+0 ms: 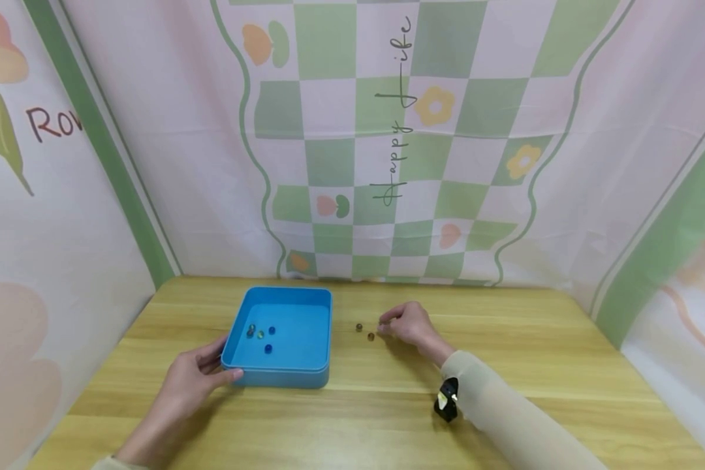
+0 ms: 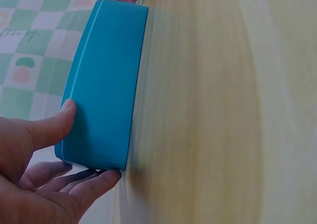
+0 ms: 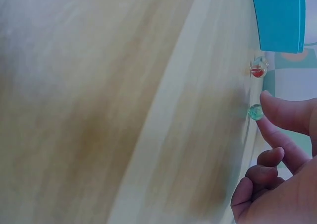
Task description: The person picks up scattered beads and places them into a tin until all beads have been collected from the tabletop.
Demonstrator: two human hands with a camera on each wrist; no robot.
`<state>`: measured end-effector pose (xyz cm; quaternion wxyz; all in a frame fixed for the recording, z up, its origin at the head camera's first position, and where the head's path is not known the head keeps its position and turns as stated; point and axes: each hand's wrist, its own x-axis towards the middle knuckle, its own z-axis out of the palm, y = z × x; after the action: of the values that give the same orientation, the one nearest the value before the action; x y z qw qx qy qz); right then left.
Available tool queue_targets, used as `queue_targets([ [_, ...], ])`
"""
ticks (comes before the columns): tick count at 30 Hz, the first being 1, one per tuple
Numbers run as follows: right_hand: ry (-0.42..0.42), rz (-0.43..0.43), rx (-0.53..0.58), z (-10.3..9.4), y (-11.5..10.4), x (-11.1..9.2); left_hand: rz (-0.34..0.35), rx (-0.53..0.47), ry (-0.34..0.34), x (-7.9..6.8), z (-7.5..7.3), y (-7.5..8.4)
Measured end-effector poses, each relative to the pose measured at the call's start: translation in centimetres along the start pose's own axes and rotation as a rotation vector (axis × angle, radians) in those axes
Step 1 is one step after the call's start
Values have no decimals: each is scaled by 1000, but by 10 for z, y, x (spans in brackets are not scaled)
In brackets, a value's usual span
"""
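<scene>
A square blue plastic box [image 1: 320,376] stands on the table, several glass marbles lying on its floor, among them a dark blue marble [image 1: 268,349]. My left hand [image 1: 190,378] grips its near left corner, thumb [image 2: 68,116] on the front wall and fingers around the side. To the right of the box, my right hand [image 1: 411,324] reaches down at the tabletop. Its thumb and index finger pinch a greenish clear marble [image 3: 255,112]; the other fingers are curled. Two more marbles lie between box and hand, a brownish marble [image 1: 359,328] and another marble [image 1: 371,337].
The wooden table [image 1: 382,418] runs back to a hanging cloth [image 1: 382,163] with green checks and printed flowers. More printed cloth hangs at both sides. A black device [image 1: 446,399] sits at my right wrist, beside the pale sleeve [image 1: 505,405].
</scene>
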<state>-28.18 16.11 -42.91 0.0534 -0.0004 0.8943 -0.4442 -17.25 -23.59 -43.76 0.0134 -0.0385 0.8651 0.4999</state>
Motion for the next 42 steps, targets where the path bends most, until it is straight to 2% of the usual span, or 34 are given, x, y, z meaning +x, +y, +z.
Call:
queue_targets([
  [28,20,-14,-42,-1,3,0,-6,-14,-5,0,-1,0],
  [42,26,-2,6,-5,2,-3,0,-13,-6,0,-1,0],
])
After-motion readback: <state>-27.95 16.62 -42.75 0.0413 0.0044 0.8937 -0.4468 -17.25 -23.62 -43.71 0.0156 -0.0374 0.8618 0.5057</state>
